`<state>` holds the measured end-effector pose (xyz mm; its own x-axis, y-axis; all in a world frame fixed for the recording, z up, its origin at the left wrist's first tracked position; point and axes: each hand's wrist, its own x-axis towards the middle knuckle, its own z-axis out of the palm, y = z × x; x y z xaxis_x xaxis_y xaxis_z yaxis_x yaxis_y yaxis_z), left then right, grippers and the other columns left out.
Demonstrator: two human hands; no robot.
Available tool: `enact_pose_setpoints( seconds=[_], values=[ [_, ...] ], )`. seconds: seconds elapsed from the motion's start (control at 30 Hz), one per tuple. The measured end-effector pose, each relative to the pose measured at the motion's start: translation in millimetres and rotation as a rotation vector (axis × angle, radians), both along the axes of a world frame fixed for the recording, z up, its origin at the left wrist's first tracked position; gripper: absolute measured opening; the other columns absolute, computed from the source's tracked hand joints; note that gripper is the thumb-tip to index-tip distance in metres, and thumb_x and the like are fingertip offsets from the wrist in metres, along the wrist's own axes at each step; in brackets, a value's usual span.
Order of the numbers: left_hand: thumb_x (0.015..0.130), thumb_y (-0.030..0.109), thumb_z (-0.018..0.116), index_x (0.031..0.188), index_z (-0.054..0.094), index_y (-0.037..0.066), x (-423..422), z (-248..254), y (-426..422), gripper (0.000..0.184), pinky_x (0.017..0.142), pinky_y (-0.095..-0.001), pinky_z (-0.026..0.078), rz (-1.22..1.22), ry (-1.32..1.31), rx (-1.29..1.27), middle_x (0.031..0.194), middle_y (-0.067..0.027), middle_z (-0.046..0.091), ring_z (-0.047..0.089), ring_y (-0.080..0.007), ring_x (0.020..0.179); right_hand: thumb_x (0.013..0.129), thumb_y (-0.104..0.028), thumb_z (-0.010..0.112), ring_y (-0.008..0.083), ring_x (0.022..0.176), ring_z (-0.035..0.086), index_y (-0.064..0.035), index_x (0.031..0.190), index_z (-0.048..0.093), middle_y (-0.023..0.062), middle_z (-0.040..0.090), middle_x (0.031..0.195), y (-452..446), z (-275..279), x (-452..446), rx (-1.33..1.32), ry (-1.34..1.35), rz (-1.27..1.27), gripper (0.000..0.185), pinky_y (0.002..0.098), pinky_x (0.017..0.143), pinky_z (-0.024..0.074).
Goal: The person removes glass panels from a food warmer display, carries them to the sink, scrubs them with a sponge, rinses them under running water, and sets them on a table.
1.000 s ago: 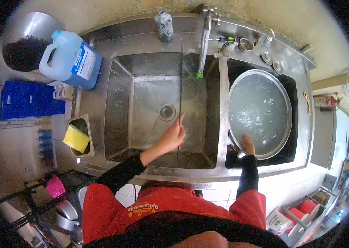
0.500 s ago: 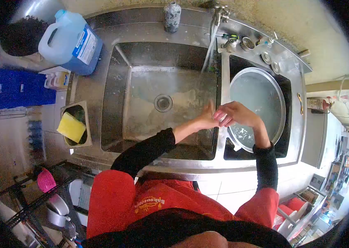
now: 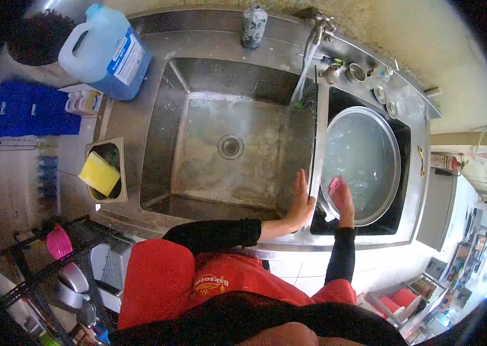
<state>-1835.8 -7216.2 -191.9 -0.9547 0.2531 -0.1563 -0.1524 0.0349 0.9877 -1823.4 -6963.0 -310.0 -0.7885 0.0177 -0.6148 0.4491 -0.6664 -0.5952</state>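
My left hand [image 3: 300, 205] is over the right edge of the sink basin [image 3: 197, 184], its fingers stretched out and nothing in it. Just to the right, my right hand [image 3: 342, 199] hangs over the near left part of a large round metal tub [image 3: 396, 167] of cloudy water. Its fingers are loosely bent and a little blurred, with no object visible in them. The two hands are apart. Water runs from the tap [image 3: 323, 26] into the back right corner of the sink, by a small green scrap [image 3: 299, 105].
A blue liquid jug [image 3: 105, 57] stands at the back left. On the left ledge a yellow sponge [image 3: 99, 174] rests in a metal container [image 3: 118, 198]. A worn bottle [image 3: 253, 27] stands behind the sink. Small items, including a round strainer [image 3: 356, 72], line the back right ledge.
My hands were touching each other above the divider; now they have separated and moved nearer my body. The right hand has turned. The view has shifted slightly.
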Motion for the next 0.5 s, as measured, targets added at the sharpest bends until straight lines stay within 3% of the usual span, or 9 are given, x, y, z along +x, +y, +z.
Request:
enact_pose_setpoints(
  seconds=[0.1, 0.17, 0.23, 0.27, 0.33, 0.37, 0.43, 0.5],
  values=[
    [0.072, -0.002, 0.042, 0.133, -0.007, 0.005, 0.7, -1.8, 2.9, 0.079, 0.104, -0.0403, 0.004, -0.031, -0.013, -0.023, 0.137, -0.0223, -0.004, -0.006, -0.0347, 0.128, 0.089, -0.025, 0.040, 0.0169, 0.086, 0.058, 0.0044, 0.103, 0.051, 0.0108, 0.060, 0.091, -81.8, 134.2, -42.0, 0.157, 0.024, 0.258, 0.034, 0.0283, 0.076, 0.0466],
    [0.071, -0.003, 0.043, 0.133, -0.007, 0.005, -0.3, -5.5, 2.9, 0.080, 0.104, -0.0409, 0.004, -0.054, -0.015, -0.036, 0.137, -0.0218, -0.005, -0.006, -0.0351, 0.128, 0.089, -0.025, 0.041, 0.0174, 0.081, 0.059, 0.0055, 0.099, 0.052, 0.0110, 0.060, 0.088, -117.9, 186.2, -51.0, 0.290, 0.085, 0.436, 0.034, 0.0277, 0.071, 0.0477],
    [0.069, -0.004, 0.045, 0.133, -0.007, 0.005, -6.6, -11.2, 2.6, 0.083, 0.104, -0.0420, 0.002, -0.126, -0.066, 0.198, 0.137, -0.0210, -0.008, -0.007, -0.0355, 0.128, 0.089, -0.024, 0.038, 0.0182, 0.072, 0.060, 0.0056, 0.094, 0.055, 0.0117, 0.061, 0.084, -145.6, 227.4, -55.2, 0.574, 0.178, 0.674, 0.034, 0.0245, 0.059, 0.0484],
    [0.069, -0.005, 0.045, 0.133, -0.007, 0.005, -11.6, -8.8, 0.6, 0.084, 0.104, -0.0424, 0.002, -0.153, -0.085, 0.277, 0.138, -0.0207, -0.009, -0.007, -0.0356, 0.128, 0.089, -0.024, 0.038, 0.0182, 0.072, 0.060, 0.0056, 0.094, 0.055, 0.0117, 0.061, 0.084, -139.5, 223.4, -57.4, 0.577, 0.175, 0.667, 0.034, 0.0245, 0.059, 0.0484],
    [0.068, -0.005, 0.047, 0.133, -0.007, 0.003, -28.9, 20.9, -19.9, 0.085, 0.103, -0.0437, 0.001, -0.162, 0.340, 0.033, 0.137, -0.0200, -0.011, -0.009, -0.0355, 0.127, 0.089, -0.027, 0.037, 0.0178, 0.075, 0.060, 0.0016, 0.098, 0.055, 0.0101, 0.061, 0.089, -113.9, 200.1, -64.7, 0.677, 0.191, 0.679, 0.035, 0.0277, 0.066, 0.0481],
    [0.068, -0.005, 0.047, 0.132, -0.010, 0.002, -30.9, 23.2, -21.5, 0.086, 0.103, -0.0439, 0.001, -0.164, 0.342, 0.046, 0.137, -0.0204, -0.013, -0.011, -0.0352, 0.127, 0.088, -0.026, 0.037, 0.0179, 0.075, 0.060, -0.0013, 0.099, 0.056, 0.0084, 0.062, 0.087, -99.3, 183.0, -68.2, 0.809, 0.079, 0.539, 0.033, 0.0282, 0.066, 0.0475],
    [0.069, -0.002, 0.048, 0.131, -0.011, 0.001, -28.9, 20.0, -22.4, 0.086, 0.103, -0.0416, 0.000, -0.186, 0.349, 0.022, 0.137, -0.0211, -0.012, -0.009, -0.0342, 0.128, 0.087, -0.027, 0.037, 0.0175, 0.079, 0.059, -0.0020, 0.098, 0.057, 0.0085, 0.061, 0.089, -47.9, 108.8, -63.7, 0.972, -0.014, 0.162, 0.033, 0.0294, 0.066, 0.0469],
    [0.071, 0.002, 0.049, 0.131, -0.013, 0.000, -23.9, 15.4, -23.0, 0.086, 0.104, -0.0393, -0.001, -0.195, 0.357, -0.005, 0.137, -0.0218, -0.011, -0.008, -0.0331, 0.128, 0.085, -0.030, 0.042, 0.0172, 0.083, 0.058, -0.0025, 0.101, 0.055, 0.0096, 0.060, 0.094, 61.1, -28.0, -27.1, 1.619, -0.252, 0.260, 0.035, 0.0299, 0.066, 0.0461]
  ],
)
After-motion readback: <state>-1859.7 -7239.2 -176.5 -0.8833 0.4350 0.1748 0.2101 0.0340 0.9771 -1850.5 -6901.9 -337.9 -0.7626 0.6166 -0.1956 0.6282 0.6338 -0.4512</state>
